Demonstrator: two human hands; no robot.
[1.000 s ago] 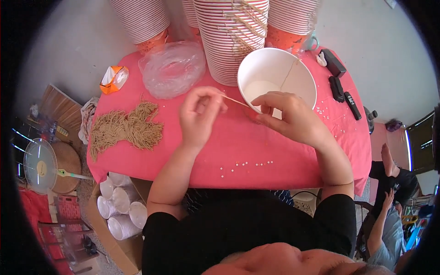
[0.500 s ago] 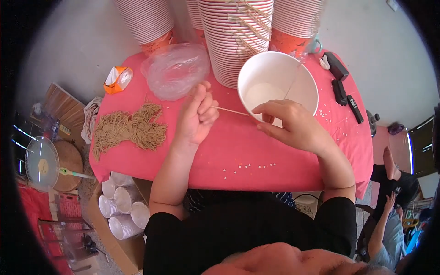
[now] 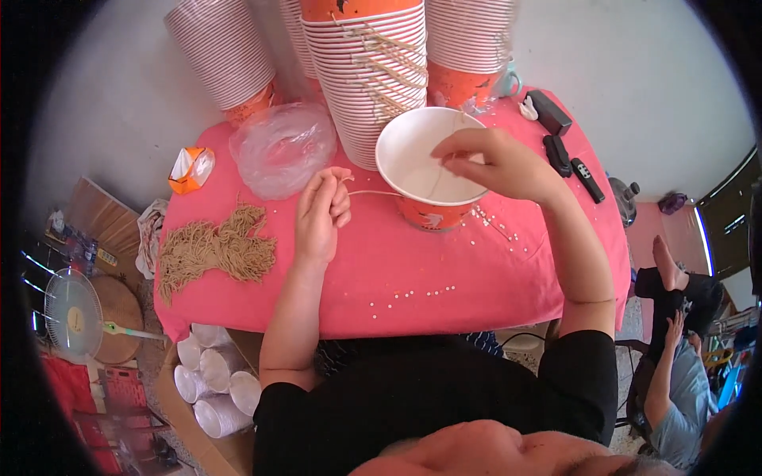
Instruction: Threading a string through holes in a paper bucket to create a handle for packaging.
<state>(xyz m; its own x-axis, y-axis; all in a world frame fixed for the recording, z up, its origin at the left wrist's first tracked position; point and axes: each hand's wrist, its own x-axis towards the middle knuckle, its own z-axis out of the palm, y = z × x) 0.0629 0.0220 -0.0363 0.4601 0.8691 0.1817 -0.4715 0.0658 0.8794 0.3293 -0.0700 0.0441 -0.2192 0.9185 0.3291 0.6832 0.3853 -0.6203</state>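
A white paper bucket [image 3: 394, 159] with an orange printed outside stands at the middle of the table, its mouth tilted toward me. My left hand [image 3: 320, 213], left of the bucket, has its fingers curled and pinched on a tan string [image 3: 371, 192]. The string runs from these fingers to the bucket's near left side, just under the rim. My right hand [image 3: 500, 165] reaches over the bucket's right rim, thumb and fingertips pinched above the inside. A thin strand shows at those fingertips and hangs into the bucket; its far part is hard to follow.
Behind the bucket rises a tall stack of paper buckets [image 3: 361, 87] with strings on its side. A bundle of tan strings [image 3: 218, 250] and a clear plastic bag [image 3: 282, 151] lie left. Small white beads [image 3: 410, 293] dot the pink cloth. Black tools [image 3: 558, 155] lie right.
The bucket has turned more upright, showing its orange outside. The string at my left hand hangs slacker. My right hand has moved from the near rim to over the mouth.
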